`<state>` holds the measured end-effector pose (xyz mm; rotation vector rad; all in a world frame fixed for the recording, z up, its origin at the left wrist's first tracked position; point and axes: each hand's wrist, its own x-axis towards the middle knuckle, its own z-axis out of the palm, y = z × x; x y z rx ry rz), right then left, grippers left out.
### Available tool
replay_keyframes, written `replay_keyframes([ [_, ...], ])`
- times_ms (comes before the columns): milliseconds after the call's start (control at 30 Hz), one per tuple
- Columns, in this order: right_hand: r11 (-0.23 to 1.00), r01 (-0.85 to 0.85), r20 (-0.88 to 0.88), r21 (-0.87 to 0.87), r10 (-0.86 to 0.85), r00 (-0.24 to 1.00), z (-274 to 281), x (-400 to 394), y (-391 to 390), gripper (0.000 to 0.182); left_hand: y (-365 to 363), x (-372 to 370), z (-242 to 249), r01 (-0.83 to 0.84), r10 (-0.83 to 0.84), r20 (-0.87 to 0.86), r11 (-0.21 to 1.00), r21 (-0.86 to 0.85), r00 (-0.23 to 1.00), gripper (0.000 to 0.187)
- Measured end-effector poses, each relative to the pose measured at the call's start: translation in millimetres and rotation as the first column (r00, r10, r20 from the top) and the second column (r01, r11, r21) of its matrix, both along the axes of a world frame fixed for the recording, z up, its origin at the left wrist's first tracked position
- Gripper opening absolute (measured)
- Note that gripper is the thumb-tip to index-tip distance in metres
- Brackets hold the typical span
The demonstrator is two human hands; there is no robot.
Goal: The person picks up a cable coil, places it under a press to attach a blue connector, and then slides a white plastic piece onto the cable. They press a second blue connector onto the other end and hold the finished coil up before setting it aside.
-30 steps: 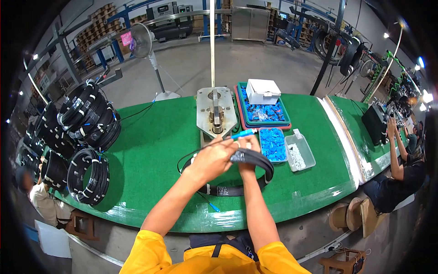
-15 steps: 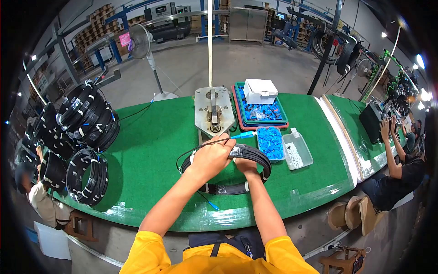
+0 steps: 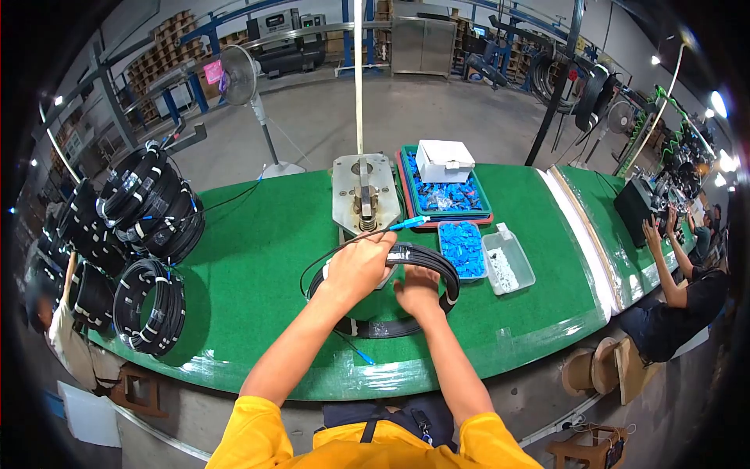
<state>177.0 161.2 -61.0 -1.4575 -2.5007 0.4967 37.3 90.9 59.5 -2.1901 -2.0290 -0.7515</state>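
Observation:
A coil of black cable (image 3: 383, 327) with white ties lies tilted on the green mat in front of me. My left hand (image 3: 355, 270) is closed at the coil's far left side, pinching the cable's loose end. From its fingertips that end points right, tipped with a blue connector (image 3: 409, 223). Inside the ring, my right hand (image 3: 419, 291) bends its fingers against the far right part of the coil; the fingertips are partly hidden. A second blue connector (image 3: 365, 357) sticks out at the near side. Beyond my left hand stands a metal press (image 3: 344, 187) with a tall lever.
Right of the coil are a tub of blue pieces (image 3: 462, 250) and a tub of white pieces (image 3: 504, 270). Behind them, a white box (image 3: 444, 161) sits in a green tray (image 3: 488, 205). Coiled cables (image 3: 148, 305) stand at left. A co-worker's hands (image 3: 660, 227) work at right.
My right hand has shifted slightly left and up inside the ring, with more of its back showing. The blue connector at my left hand has tilted and moved a little left.

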Motion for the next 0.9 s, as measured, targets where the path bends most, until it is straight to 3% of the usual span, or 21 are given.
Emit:
replay_keyframes([
  [33, 0.985, -0.062, -0.074, 0.159, 0.074, 0.994, 3.9, 8.1, -13.2, 0.051, -2.0, -0.6, 5.0, 0.012, -0.011, 0.043, 1.000, -0.018, 0.999, 0.049],
  [67, 0.982, -0.124, -0.172, 0.141, 0.148, 0.974, 27.9, 18.4, -28.4, 0.044, -4.0, -2.1, 7.0, 0.024, -0.020, 0.087, 0.999, -0.038, 0.996, 0.048],
  [100, 0.985, -0.168, -0.184, 0.043, 0.173, 0.968, 74.3, 26.8, -47.0, 0.031, -3.7, -6.7, 6.0, 0.020, -0.016, 0.091, 0.999, -0.038, 0.996, 0.048],
  [133, 0.984, -0.170, -0.183, 0.043, 0.175, 0.967, 98.2, 32.1, -54.5, 0.031, -2.9, -13.5, 4.9, 0.100, -0.101, 0.129, 0.995, 0.014, 0.986, 0.047],
  [200, 0.970, -0.242, -0.407, -0.031, 0.209, 0.889, 129.2, 42.4, -62.2, 0.021, -3.3, -23.5, 4.5, 0.181, -0.189, 0.164, 0.981, 0.064, 0.968, 0.046],
  [267, 0.982, -0.169, -0.515, 0.082, 0.187, 0.836, 153.0, 46.3, -61.2, 0.021, -4.5, -29.4, 5.1, 0.245, -0.254, 0.190, 0.967, 0.071, 0.948, 0.045],
  [300, 0.904, -0.188, -0.473, 0.385, 0.368, 0.801, 155.0, 44.9, -49.9, 0.021, -6.8, -29.8, 8.4, 0.259, -0.265, 0.207, 0.964, 0.057, 0.942, 0.045],
  [400, 0.851, -0.228, -0.453, 0.473, 0.457, 0.766, 151.2, 30.7, -19.2, 0.043, -9.7, -28.9, 11.9, 0.294, -0.302, 0.172, 0.953, 0.070, 0.938, 0.047],
  [433, 0.853, -0.226, -0.456, 0.471, 0.455, 0.765, 148.1, 24.6, -10.2, 0.043, -10.6, -28.2, 10.3, 0.295, -0.302, 0.171, 0.953, 0.067, 0.938, 0.047],
  [500, 0.926, -0.363, -0.186, 0.101, 0.376, 0.908, 144.2, 11.6, 7.8, 0.057, -9.9, -26.9, 6.0, 0.327, -0.335, 0.167, 0.942, 0.076, 0.927, 0.051],
  [600, 0.864, -0.503, -0.153, -0.008, 0.496, 0.855, 134.0, 0.6, 30.1, 0.067, -14.4, -23.5, 10.1, 0.292, -0.307, 0.146, 0.949, 0.115, 0.940, 0.056],
  [633, 0.853, -0.519, -0.269, -0.050, 0.489, 0.830, 139.5, 0.6, 28.5, 0.062, -15.1, -24.7, 11.7, 0.280, -0.295, 0.187, 0.954, 0.103, 0.937, 0.057],
  [667, 0.854, -0.518, -0.269, -0.050, 0.488, 0.830, 131.9, -2.5, 32.0, 0.062, -12.2, -28.4, 9.0, 0.281, -0.296, 0.187, 0.954, 0.103, 0.937, 0.057],
  [733, 0.887, -0.455, -0.440, 0.074, 0.438, 0.784, 125.8, -12.1, 29.5, 0.054, -6.1, -34.0, 3.9, 0.288, -0.353, 0.310, 0.928, 0.237, 0.883, 0.054],
  [767, 0.930, -0.358, -0.371, 0.081, 0.361, 0.856, 125.1, -8.5, 27.6, 0.047, -3.6, -34.6, 3.0, 0.297, -0.395, 0.479, 0.916, 0.270, 0.784, 0.048],
  [800, 0.930, -0.358, -0.371, 0.079, 0.361, 0.856, 123.2, -9.9, 28.0, 0.047, -2.3, -37.1, 1.4, 0.296, -0.395, 0.480, 0.916, 0.270, 0.784, 0.048],
  [867, 0.933, -0.327, -0.354, 0.148, 0.359, 0.864, 116.0, -10.9, 31.6, 0.045, 2.1, -43.8, -6.2, 0.217, -0.373, 0.739, 0.928, 0.303, 0.562, 0.040],
  [900, 0.918, -0.314, -0.391, 0.242, 0.388, 0.834, 112.6, -10.8, 30.3, 0.042, 5.2, -46.0, -8.3, 0.186, -0.385, 0.790, 0.923, 0.337, 0.477, 0.036],
])
